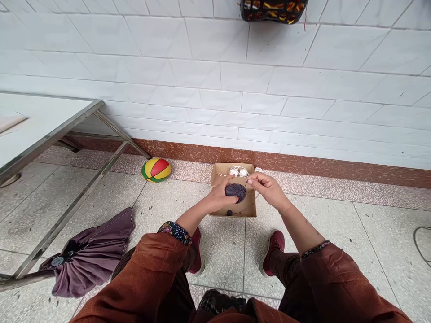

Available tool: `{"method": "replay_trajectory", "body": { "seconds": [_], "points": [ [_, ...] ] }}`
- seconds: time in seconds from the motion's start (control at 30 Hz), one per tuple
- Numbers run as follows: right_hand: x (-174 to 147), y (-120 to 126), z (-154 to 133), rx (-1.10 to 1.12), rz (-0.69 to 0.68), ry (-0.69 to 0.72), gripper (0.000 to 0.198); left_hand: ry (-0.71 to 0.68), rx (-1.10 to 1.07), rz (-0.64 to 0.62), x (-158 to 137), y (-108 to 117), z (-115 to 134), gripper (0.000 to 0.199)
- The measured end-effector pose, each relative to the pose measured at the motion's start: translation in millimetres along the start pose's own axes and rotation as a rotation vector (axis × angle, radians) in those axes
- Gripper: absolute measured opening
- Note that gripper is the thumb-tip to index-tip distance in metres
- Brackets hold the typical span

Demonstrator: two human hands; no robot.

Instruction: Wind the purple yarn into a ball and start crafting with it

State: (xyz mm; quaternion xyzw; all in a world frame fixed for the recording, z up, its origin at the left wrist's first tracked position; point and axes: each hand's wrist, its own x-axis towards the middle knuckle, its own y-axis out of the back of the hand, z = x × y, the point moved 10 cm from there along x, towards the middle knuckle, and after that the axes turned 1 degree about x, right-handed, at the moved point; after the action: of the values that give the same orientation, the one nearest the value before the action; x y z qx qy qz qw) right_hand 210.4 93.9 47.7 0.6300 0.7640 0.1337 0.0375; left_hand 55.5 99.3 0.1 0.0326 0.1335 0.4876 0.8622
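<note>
My left hand (220, 196) is wrapped round a dark grey-purple ball of yarn (236, 191), thumb below and fingers above it. Close by on its right, my right hand (267, 188) pinches a strand of the same dark yarn that runs to the ball. Under both hands an open cardboard box (249, 211) rests on the floor, its two halves spread. White yarn balls (243, 172) with loose thread lie in the far half. A small dark ball (229, 212) with a strand sits in the near half, partly behind my left hand's yarn.
To the left stands a metal-framed table (63, 128), with a purple umbrella (97, 255) below it on the floor. A striped ball (156, 170) lies by the table leg. A tiled wall (215, 80) rises behind the box. A black basket (272, 11) hangs above.
</note>
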Motion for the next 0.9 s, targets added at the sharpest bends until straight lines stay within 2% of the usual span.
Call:
{"method": "replay_trajectory", "body": {
  "seconds": [0.13,0.23,0.3,0.4,0.53,0.67,0.8,0.9],
  "points": [
    [3.3,5.9,15.7,-0.084,0.041,-0.038,0.029,-0.041,-0.076,-0.214,-10.5,-24.5,16.2,0.093],
    [3.6,1.9,26.7,-0.128,0.029,-0.081,0.026,-0.137,-0.259,-0.273,-16.8,-31.2,33.6,0.086],
    [3.4,-4.0,31.3,-0.144,0.005,-0.089,0.024,-0.157,-0.446,-0.284,-18.7,-31.6,37.5,0.079],
    [2.5,-14.7,33.8,-0.170,-0.035,-0.068,0.021,-0.069,-0.709,-0.285,-17.3,-31.8,26.3,0.070],
    [-0.3,-27.0,30.6,-0.215,-0.077,-0.021,0.021,-0.001,-0.833,-0.133,-9.7,-16.1,8.3,0.065],
    [-5.2,-36.0,19.6,-0.188,-0.145,-0.003,0.024,0.010,-0.773,0.054,-3.1,4.2,0.3,0.057],
    [-11.3,-42.8,3.7,-0.035,-0.248,-0.032,0.029,0.061,-0.478,0.213,-0.3,19.9,-6.8,0.053],
    [-11.0,-33.9,-3.5,0.082,-0.225,-0.060,0.034,0.065,-0.252,0.218,0.7,20.7,-7.3,0.062]
  ]
}}
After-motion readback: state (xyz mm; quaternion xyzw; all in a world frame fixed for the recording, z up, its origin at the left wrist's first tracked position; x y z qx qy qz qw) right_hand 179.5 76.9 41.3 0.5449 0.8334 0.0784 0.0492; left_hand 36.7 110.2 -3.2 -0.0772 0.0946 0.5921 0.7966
